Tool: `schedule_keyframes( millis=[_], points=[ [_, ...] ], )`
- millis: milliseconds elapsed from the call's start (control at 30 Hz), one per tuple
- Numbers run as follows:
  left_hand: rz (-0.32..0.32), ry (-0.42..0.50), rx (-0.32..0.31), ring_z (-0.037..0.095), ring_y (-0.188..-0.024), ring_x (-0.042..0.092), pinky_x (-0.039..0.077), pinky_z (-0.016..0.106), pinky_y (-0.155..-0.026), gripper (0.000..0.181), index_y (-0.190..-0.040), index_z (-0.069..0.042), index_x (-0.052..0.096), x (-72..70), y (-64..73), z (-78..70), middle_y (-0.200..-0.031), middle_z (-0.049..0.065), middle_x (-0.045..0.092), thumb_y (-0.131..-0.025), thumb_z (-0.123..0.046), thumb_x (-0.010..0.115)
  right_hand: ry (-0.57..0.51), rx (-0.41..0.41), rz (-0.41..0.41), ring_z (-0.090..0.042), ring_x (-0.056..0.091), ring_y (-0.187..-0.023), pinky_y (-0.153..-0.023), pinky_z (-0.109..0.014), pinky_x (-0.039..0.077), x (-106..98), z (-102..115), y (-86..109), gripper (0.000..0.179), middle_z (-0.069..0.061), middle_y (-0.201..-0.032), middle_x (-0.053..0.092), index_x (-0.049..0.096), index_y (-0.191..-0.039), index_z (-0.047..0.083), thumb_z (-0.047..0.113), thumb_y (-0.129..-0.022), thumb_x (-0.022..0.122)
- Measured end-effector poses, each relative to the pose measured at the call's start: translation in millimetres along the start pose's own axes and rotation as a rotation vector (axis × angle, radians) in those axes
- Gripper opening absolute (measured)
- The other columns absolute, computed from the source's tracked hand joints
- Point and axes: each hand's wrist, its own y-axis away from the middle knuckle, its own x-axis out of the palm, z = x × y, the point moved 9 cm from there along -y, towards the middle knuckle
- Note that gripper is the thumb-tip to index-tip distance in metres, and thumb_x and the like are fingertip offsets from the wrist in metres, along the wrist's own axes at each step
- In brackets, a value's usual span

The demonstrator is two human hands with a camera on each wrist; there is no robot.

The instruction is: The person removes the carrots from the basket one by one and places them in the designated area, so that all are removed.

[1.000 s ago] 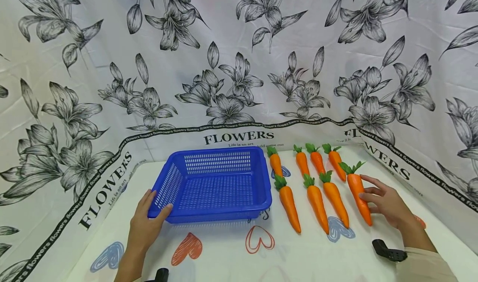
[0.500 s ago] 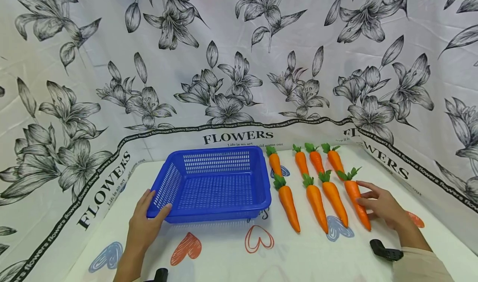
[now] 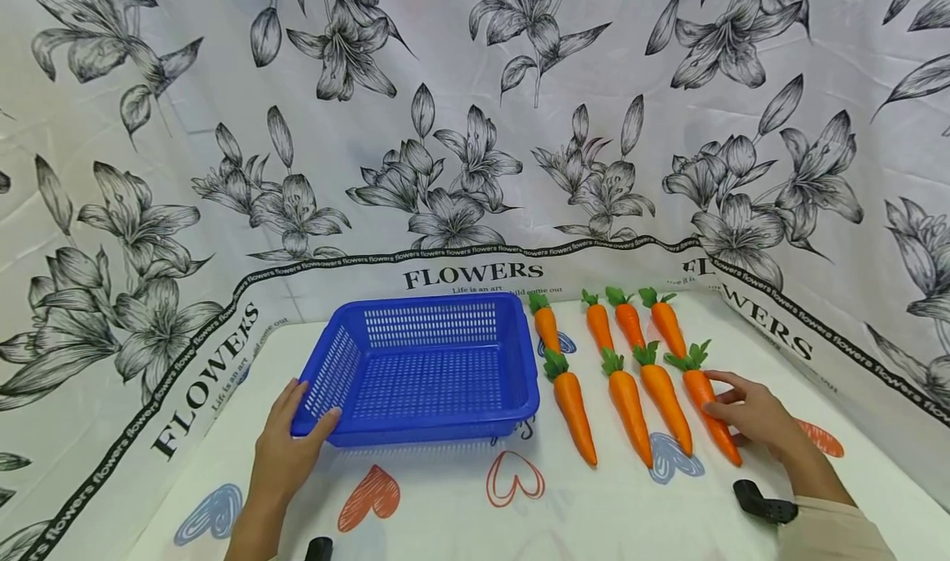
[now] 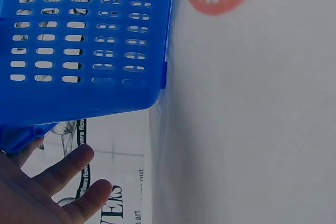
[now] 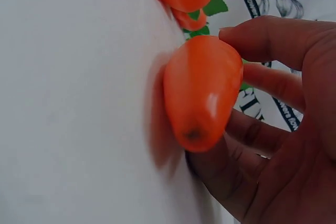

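A blue plastic basket (image 3: 430,379) with slotted walls stands on the table, left of the carrots. At its near left corner my left hand (image 3: 289,445) holds the rim; in the left wrist view two of its fingers (image 4: 71,169) stretch out below the basket wall. My right hand (image 3: 753,412) grips the rightmost carrot (image 3: 708,404) of the near row from its right side, thumb on top and fingers beside it. In the right wrist view that carrot's blunt tip (image 5: 197,124) faces the camera, close over the white surface. Its green leaves overlap a carrot behind it.
Three more carrots (image 3: 628,408) lie in the near row, tips toward me. Several others (image 3: 597,326) form a far row behind. A white cloth (image 3: 445,503) with printed hearts covers the table; a flower-printed curtain (image 3: 475,173) encloses the back and sides.
The right hand has brought its carrot slightly left and toward me, down into line with the near row. The left hand and basket have stayed in place.
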Motion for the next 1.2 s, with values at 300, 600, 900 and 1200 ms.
schedule_keyframes(
  millis=[300, 600, 900, 1200],
  points=[
    [-0.007, -0.006, -0.007, 0.040, -0.142, 0.015, 0.021, 0.062, -0.107, 0.083, -0.153, -0.010, 0.026, -2.0, 0.8, 1.2, -0.159, 0.011, 0.014, -0.090, -0.047, 0.065, 0.053, 0.001, -0.012, -0.023, 0.059, -0.075, -0.056, -0.037, 0.056, -1, 2, -4.2, 0.076, -0.029, -0.116, 0.053, 0.033, -0.146, 0.000, 0.034, -0.088, 0.070],
    [-0.005, 0.009, -0.006, 0.040, -0.142, 0.015, 0.021, 0.063, -0.107, 0.084, -0.153, -0.011, 0.026, 4.2, -0.8, 3.3, -0.160, 0.009, 0.013, -0.089, -0.048, 0.065, 0.069, 0.004, -0.037, -0.024, 0.060, -0.080, -0.057, -0.037, 0.056, -6, 1, -2.0, 0.078, -0.028, -0.115, 0.055, 0.032, -0.146, -0.001, 0.036, -0.088, 0.070],
    [0.018, 0.011, 0.034, 0.043, -0.141, 0.017, 0.023, 0.064, -0.105, 0.084, -0.153, -0.011, 0.027, 10.2, -5.0, -3.5, -0.159, 0.010, 0.015, -0.089, -0.050, 0.065, 0.026, -0.031, -0.144, -0.024, 0.062, -0.076, -0.056, -0.035, 0.057, -21, 0, 2.7, 0.071, -0.030, -0.114, 0.055, 0.036, -0.143, -0.003, 0.039, -0.093, 0.064],
    [0.060, -0.072, 0.053, 0.046, -0.138, 0.022, 0.025, 0.064, -0.105, 0.089, -0.151, -0.006, 0.031, 11.3, -5.1, -9.5, -0.157, 0.015, 0.019, -0.086, -0.058, 0.063, 0.042, -0.057, -0.332, -0.027, 0.065, -0.072, -0.056, -0.033, 0.057, -46, 5, 8.0, 0.065, -0.029, -0.113, 0.059, 0.046, -0.137, -0.005, 0.044, -0.095, 0.057]
  ],
)
